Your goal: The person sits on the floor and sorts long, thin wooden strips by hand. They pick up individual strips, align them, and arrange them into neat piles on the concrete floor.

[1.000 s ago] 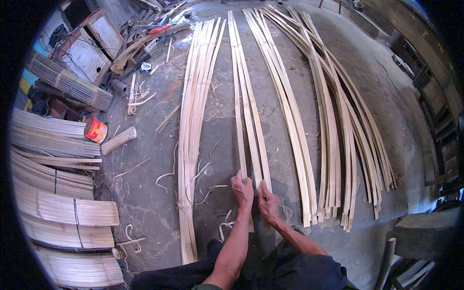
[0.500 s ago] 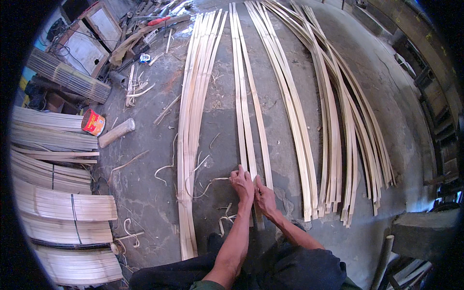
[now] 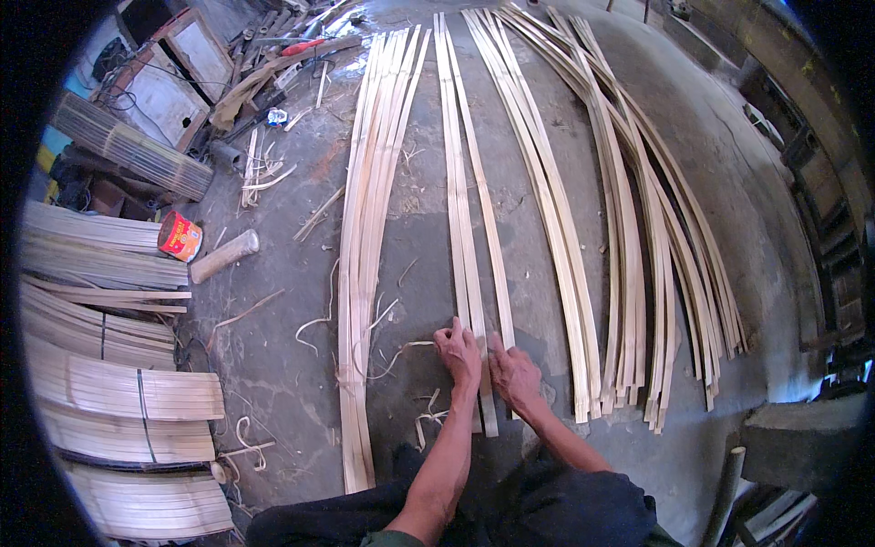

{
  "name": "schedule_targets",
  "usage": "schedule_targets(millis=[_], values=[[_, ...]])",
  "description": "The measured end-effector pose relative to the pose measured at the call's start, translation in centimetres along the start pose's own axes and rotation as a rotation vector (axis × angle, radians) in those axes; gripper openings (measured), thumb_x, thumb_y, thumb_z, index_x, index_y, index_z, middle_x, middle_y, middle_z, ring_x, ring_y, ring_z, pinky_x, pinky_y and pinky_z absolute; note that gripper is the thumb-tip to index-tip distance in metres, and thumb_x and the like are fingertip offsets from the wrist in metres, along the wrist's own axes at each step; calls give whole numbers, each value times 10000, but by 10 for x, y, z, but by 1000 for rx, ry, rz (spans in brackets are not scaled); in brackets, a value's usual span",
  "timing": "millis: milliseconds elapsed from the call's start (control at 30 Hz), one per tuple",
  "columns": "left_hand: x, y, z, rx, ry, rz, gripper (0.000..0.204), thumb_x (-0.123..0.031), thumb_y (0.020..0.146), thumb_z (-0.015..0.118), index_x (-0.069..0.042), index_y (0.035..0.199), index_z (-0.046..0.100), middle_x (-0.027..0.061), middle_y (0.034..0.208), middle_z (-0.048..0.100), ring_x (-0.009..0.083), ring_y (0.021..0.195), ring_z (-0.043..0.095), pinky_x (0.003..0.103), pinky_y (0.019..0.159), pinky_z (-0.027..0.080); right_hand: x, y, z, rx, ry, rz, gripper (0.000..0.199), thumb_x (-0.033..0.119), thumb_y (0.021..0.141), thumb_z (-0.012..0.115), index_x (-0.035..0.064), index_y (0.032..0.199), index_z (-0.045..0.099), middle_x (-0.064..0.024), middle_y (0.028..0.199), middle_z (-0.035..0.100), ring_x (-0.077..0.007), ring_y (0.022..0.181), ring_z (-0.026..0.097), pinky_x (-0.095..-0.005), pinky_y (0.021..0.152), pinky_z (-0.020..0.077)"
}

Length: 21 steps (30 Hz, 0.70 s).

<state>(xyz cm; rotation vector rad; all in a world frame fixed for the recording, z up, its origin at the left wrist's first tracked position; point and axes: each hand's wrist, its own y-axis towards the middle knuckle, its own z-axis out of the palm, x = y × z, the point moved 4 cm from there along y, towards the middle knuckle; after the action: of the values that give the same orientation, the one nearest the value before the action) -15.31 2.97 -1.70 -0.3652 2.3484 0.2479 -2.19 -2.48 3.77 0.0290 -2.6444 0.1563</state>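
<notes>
A few long pale bamboo strips [image 3: 463, 201] lie side by side on the grey concrete floor, running away from me. My left hand [image 3: 458, 351] presses flat on their near ends, fingers spread. My right hand [image 3: 512, 371] rests just beside it on the rightmost strip of that group, fingers spread too. Neither hand grips anything. A wider group of strips [image 3: 369, 228] lies to the left, and another [image 3: 556, 219] to the right.
More curved strips [image 3: 670, 264] fan out at the far right. Bundled bamboo slats [image 3: 118, 401] are stacked at the left, near a red tin [image 3: 180, 236] and a short wooden cylinder [image 3: 224, 256]. Shavings litter the floor. Tools and frames [image 3: 182, 73] crowd the far left.
Both hands stay on the near ends of the middle strips. The view has shifted slightly, and the hands sit a little closer together.
</notes>
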Motion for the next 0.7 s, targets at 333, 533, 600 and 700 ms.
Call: schedule_targets(millis=[333,533,600,700], values=[[-25,-3,-12,16,127,11,603,-266,828,706,-53,1365,532,163,1064,501,331,1002,498,445,905,412,-32,-6,3,-166,154,75,671,226,883,662,-5,1447,380,-195,1051,533,-361,940,565,-452,807,493],[-23,-2,-11,114,139,5,638,-274,821,723,-116,1399,504,137,1067,473,313,1026,485,435,902,413,-48,-20,19,-89,910,367,608,192,946,627,36,1479,379,-64,850,599,-135,624,565,-285,536,476],[-22,-2,-12,123,150,-13,625,-277,822,720,-112,1389,513,144,1073,477,316,1031,485,438,897,416,-32,-38,3,-92,1054,446,598,211,967,613,40,1488,376,-17,763,587,-79,569,535,-248,486,447],[-24,-1,-8,119,119,-9,601,-273,830,710,-97,1373,523,157,1094,481,323,1045,484,444,894,420,-39,-52,27,-132,769,384,577,199,973,602,44,1486,390,0,689,548,-81,596,524,-257,523,454]])
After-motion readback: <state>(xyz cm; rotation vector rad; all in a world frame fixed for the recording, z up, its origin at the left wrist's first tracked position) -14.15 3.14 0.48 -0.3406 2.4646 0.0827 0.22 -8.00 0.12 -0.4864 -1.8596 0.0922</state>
